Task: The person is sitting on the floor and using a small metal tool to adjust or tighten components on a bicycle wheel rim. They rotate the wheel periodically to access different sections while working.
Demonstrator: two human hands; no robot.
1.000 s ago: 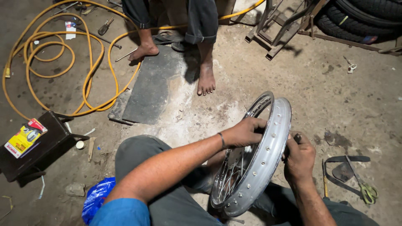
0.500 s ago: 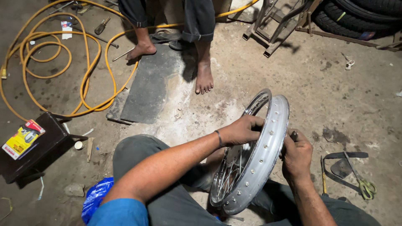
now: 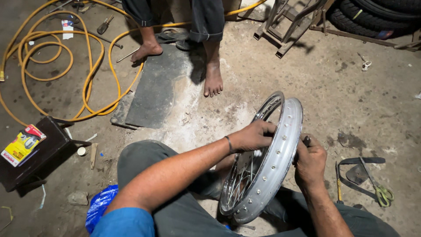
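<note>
Person sits on the floor (image 3: 351, 101) w/ a spoked wheel rim (image 3: 274, 166) stood upright on edge between the legs, silver, spoke nipples dotted along the outer band. Left hand (image 3: 252, 135) is curled over the top-left edge of the rim, fingers closed on it, thin bangle at the wrist. Right hand (image 3: 309, 162) is closed round a small dark tool (image 3: 307, 140), only its tip shows above the fist; tip sits against the outer face of the rim, upper right. Can't tell what kind of tool exactly.

Around: yellow hose (image 3: 52, 57) looped in coils on the floor, upper left. Dark mat (image 3: 158, 87) lies flat in the middle, another person's bare feet (image 3: 213, 81) at its top edge, one foot on the mat, the other just beside it. Black box (image 3: 37, 158) at left w/ a yellow packet (image 3: 21, 145) on top. Blue plastic bag (image 3: 101, 206) near the person's left side. To the right, green-handled scissors (image 3: 382, 193) lying across a strip of black rubber (image 3: 357, 173). Tyres (image 3: 372, 15) stacked top right, metal stand (image 3: 291, 24) next to them.
</note>
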